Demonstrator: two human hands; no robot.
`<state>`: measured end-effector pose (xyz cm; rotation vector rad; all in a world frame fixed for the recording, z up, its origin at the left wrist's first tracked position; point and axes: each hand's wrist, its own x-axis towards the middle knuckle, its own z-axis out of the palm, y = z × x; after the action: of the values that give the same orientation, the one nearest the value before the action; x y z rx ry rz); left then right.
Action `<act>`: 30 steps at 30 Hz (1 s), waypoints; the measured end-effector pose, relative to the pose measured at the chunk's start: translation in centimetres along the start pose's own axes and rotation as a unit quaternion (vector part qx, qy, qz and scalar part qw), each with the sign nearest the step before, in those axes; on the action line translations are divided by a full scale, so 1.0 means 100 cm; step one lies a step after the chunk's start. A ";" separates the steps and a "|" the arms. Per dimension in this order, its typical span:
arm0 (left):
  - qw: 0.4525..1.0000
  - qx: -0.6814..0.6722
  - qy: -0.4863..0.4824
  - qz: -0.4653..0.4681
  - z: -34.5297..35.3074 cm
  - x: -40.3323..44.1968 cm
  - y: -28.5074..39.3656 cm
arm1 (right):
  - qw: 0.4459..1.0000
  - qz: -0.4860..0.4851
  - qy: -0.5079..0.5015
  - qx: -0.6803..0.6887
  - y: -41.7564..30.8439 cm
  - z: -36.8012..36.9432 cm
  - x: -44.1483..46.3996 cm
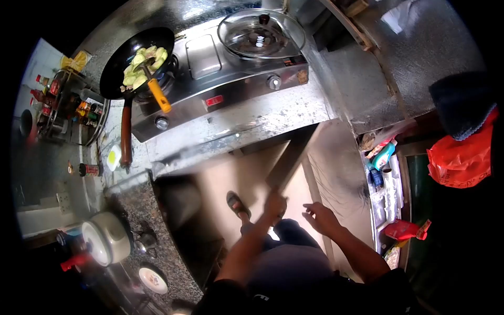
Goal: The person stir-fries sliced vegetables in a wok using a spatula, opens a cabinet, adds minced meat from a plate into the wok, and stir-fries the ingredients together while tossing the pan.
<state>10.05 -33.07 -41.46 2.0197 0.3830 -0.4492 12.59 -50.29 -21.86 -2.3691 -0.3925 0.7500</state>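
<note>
My left hand (275,206) is closed, its fingers curled at the near end of a dark panel (292,160) that looks like a cabinet door, swung out below the counter. Slight blur hides the exact grip. To its right, my right hand (323,219) hangs in the air with fingers loosely bent and apart, and nothing shows in it. Above both hands, a black wok (113,73) sits on the left burner of the gas stove (231,86). Pale green vegetable pieces (137,81) are in the wok, with a yellow-handled spatula (157,94) resting among them.
A glass lid (239,39) covers the right burner. The wok's brown handle (126,131) juts over the counter edge. Bottles crowd a rack (71,110) at left, above a pale pot (113,239) and a small bowl (153,280). A red bag (462,160) hangs at right.
</note>
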 end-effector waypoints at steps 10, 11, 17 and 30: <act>0.919 -0.008 -0.339 0.203 0.077 -0.042 0.012 | 0.965 -0.194 0.168 0.052 -0.190 -0.038 0.117; 0.918 -0.011 -0.340 0.202 0.068 -0.044 0.014 | 0.953 -0.233 0.177 0.074 -0.230 -0.049 0.134; 0.866 0.223 0.024 0.447 0.015 -0.024 -0.115 | 0.935 -0.257 0.217 -0.111 -0.369 -0.020 0.237; 0.984 -0.116 0.109 -0.080 -0.177 -0.107 -0.154 | 0.831 0.027 -0.137 0.539 -0.353 -0.044 0.236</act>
<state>-3.60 -11.22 -40.55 1.8207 0.7046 -0.2672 30.73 -14.89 -6.39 -1.2067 0.0262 0.9911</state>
